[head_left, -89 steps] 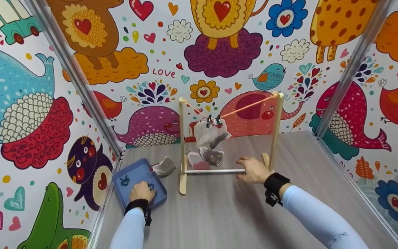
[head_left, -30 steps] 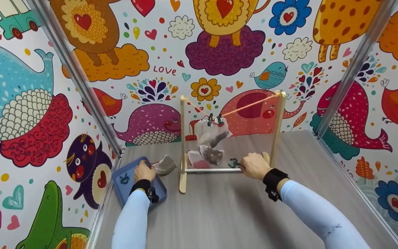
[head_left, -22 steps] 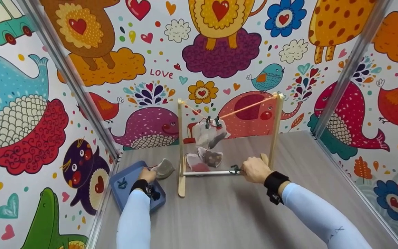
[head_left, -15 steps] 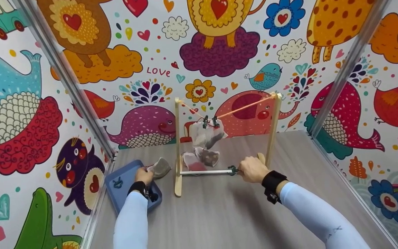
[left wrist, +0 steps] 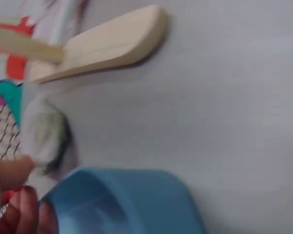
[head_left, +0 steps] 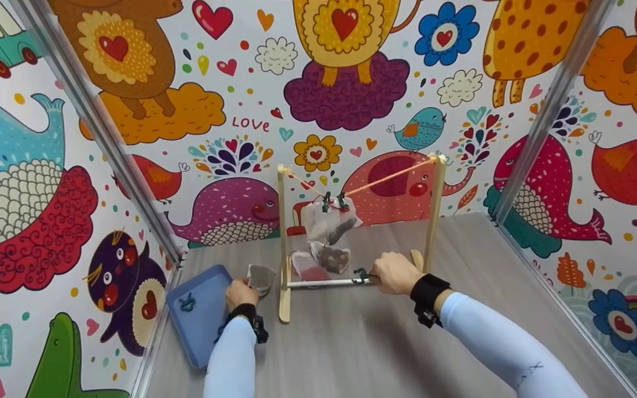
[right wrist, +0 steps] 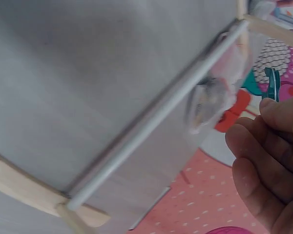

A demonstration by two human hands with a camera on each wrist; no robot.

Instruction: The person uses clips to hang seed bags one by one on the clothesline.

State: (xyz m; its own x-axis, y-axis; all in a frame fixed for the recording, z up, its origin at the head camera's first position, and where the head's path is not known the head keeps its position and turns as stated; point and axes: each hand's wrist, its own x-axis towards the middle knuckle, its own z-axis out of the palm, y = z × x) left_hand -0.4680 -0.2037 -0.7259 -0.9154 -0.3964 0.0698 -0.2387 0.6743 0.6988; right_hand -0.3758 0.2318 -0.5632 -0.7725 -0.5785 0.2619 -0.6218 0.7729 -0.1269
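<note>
My left hand [head_left: 240,294] pinches the near edge of a tea bag [head_left: 261,279] with grey-green filling, beside the tray's right rim. In the left wrist view its thumb [left wrist: 14,170] is right at the blurred tea bag [left wrist: 49,136]. A small dark green clip [head_left: 360,276] is pinched in my right hand [head_left: 398,273], above the white bar [head_left: 324,283] of a wooden stand. The right wrist view shows this clip [right wrist: 271,85] rising from the thumb and finger. Two green clips [head_left: 327,202] hold tea bags [head_left: 327,218] on the stand's orange cord.
More tea bags [head_left: 331,257] sit low behind the bar. A blue tray [head_left: 199,342] with green clips [head_left: 187,302] stands at the left. The stand's uprights [head_left: 434,215] and wooden feet [head_left: 285,307] flank the cord. Patterned walls enclose the grey table [head_left: 340,354].
My left hand has left the tray and taken the tea bag, which is turned and raised. A green clip, earlier at the left hand, is in my right hand, which has shifted slightly left.
</note>
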